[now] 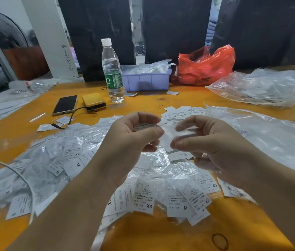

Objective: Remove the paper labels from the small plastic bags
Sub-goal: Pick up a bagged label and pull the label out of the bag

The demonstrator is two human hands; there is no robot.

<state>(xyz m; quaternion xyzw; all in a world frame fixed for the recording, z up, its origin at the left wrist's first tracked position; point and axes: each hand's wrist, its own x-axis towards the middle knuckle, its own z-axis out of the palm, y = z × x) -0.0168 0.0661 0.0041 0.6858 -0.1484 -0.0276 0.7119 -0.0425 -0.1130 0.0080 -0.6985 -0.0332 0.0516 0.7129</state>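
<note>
— Above the orange table (161, 232), what do the two hands hold?
— One small plastic bag (168, 134), clear and blurred, stretched between them. The left hand (134, 140) has its fingers curled round one paper label (144, 126), thumb pressing it at the bag's left end. The right hand (204, 140) pinches the bag's other end between thumb and curled fingers.

— And beneath them?
— A heap of bagged labels (92, 163), too many to count; printed sizes XL, XS and M can be read. A smaller pile of loose labels (181, 113) lies just beyond the hands.

— What else, counted?
— One water bottle (112, 69) standing upright, one purple tray (146, 80) behind it, one red bag (206, 66) to the tray's right. One phone (65, 105) lies face up, with one yellow device (93, 102) just beside it. Two large clear plastic bags: one (262, 86) at the far right, another (270, 134) nearer, right of the hands. One fan (3, 31) stands at the far left.
</note>
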